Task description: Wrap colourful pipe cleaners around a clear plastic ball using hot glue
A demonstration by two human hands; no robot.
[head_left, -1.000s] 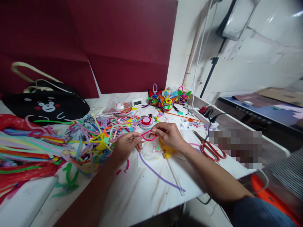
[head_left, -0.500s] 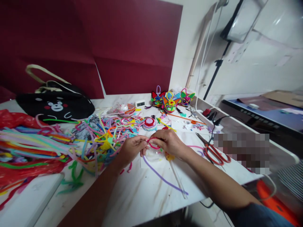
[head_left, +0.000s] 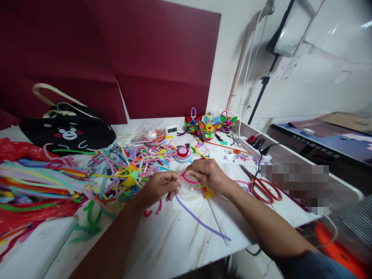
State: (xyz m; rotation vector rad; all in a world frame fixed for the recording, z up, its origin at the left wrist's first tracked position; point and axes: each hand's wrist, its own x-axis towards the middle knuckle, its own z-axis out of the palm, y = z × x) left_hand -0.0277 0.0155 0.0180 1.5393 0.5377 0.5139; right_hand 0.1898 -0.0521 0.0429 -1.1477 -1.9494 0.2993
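Observation:
My right hand (head_left: pixel 207 175) pinches a pink-red pipe cleaner (head_left: pixel 189 180) that curves above a clear round plastic piece (head_left: pixel 190 192). Just left of it, my left hand (head_left: pixel 164 185) has its fingers curled together; whatever sits between the fingertips is too small to name. A narrow gap separates the two hands. From beneath them a purple pipe cleaner (head_left: pixel 200 221) runs toward the table's front edge, crossing the end of a clear stick (head_left: pixel 218 221). A yellow piece (head_left: pixel 207 193) lies under my right wrist.
Orange-handled scissors (head_left: pixel 265 190) lie right of my right forearm. Tangled pipe cleaners (head_left: pixel 130 170) and a red plastic bag (head_left: pixel 23 149) cover the left. Behind are a round red-and-white coil (head_left: pixel 183 152), colourful animal-face ornaments (head_left: pixel 207 130), a small clock (head_left: pixel 171 130) and a black bag (head_left: pixel 69 131).
My left hand has come away slightly to the left from the pink-red pipe cleaner, opening a gap between the hands. My right hand still pinches it.

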